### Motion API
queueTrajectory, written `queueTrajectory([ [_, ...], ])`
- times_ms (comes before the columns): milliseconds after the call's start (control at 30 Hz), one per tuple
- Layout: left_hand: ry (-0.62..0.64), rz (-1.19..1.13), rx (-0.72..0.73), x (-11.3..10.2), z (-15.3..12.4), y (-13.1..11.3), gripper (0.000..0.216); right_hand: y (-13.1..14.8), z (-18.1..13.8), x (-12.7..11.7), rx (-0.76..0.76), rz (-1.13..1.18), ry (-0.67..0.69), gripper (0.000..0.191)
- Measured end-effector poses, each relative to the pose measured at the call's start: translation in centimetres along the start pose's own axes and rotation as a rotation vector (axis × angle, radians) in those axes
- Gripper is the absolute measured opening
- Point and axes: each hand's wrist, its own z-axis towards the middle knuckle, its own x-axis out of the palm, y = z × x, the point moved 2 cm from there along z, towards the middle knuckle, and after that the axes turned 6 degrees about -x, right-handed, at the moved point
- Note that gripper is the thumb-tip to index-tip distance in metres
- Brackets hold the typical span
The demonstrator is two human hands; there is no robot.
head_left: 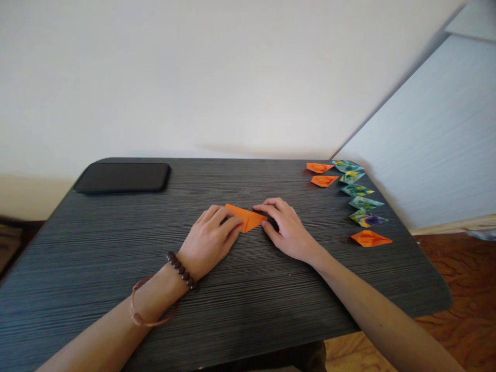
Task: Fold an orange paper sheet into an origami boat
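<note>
A small folded piece of orange paper (250, 219) lies at the middle of the dark table (240, 299), between my two hands. My left hand (211, 235) grips its left end, thumb and fingers closed on it and hiding that part. At the other end, my right hand (287, 227) has its thumb at the paper's right tip, with the index finger stretched above it. A gap shows between that thumb and finger. Dark beads and a thin cord circle my left wrist.
Folded orange paper boats (324, 181) and several patterned blue-green ones (366, 203) line the table's right side, with another orange boat (371, 238) nearest me. A black phone (123, 177) lies at the back left. A white wall (217, 77) rises behind the table.
</note>
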Motion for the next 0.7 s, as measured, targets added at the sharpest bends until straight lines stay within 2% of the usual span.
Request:
queueTrajectory([
  [67,-0.039,-0.018,-0.087,0.3,0.3,0.9,0.023,0.2,0.0,0.2,-0.015,-0.035,0.001,0.037],
  [167,-0.038,0.009,-0.148,0.7,0.6,1.6,0.041,0.5,-0.1,0.3,-0.029,-0.063,-0.002,0.036],
  [400,-0.001,-0.015,-0.145,0.6,0.7,1.5,0.033,0.9,0.1,0.5,-0.017,-0.052,-0.055,0.030],
  [533,0.010,-0.076,-0.097,0.7,0.7,1.6,0.026,0.8,0.3,0.8,-0.012,-0.021,-0.072,0.022],
  [700,0.007,-0.151,-0.075,0.8,0.7,2.1,0.032,0.5,0.4,0.8,-0.011,-0.002,-0.074,0.019],
])
